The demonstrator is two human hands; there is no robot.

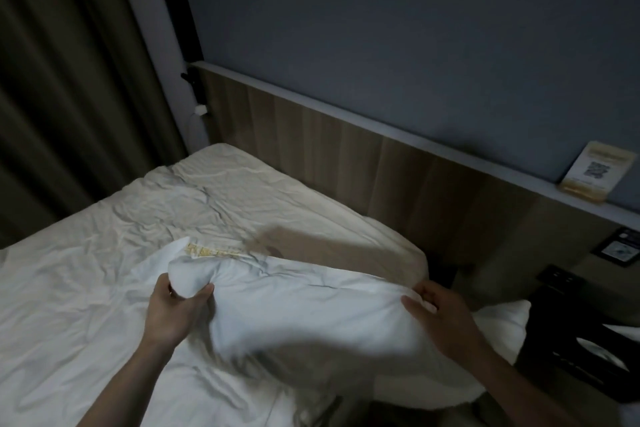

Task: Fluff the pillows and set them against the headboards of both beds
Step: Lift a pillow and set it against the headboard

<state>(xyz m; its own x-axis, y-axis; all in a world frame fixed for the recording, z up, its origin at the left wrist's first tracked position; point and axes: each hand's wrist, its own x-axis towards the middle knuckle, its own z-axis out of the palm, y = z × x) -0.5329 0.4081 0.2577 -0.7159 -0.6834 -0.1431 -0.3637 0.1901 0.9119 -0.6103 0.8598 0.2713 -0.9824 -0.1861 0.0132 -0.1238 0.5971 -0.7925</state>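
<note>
A white pillow (304, 308) is held up over the near part of the bed, its lower edge blurred. My left hand (176, 308) grips its bunched left corner, fingers curled round the fabric. My right hand (440, 312) pinches the pillow's upper right edge. The wooden headboard (346, 135) runs diagonally behind the bed, apart from the pillow. A wrinkled cream sheet (221, 198) covers the mattress up to the headboard. A second white pillow end (502, 326) pokes out at the right behind my right wrist.
Dark curtains (69, 80) hang at the left. A small card stand (595, 172) sits on the headboard ledge at right. Wall switches (620, 248) and a dark bedside unit (585, 340) lie at the right edge. A white duvet (69, 340) covers the near left of the bed.
</note>
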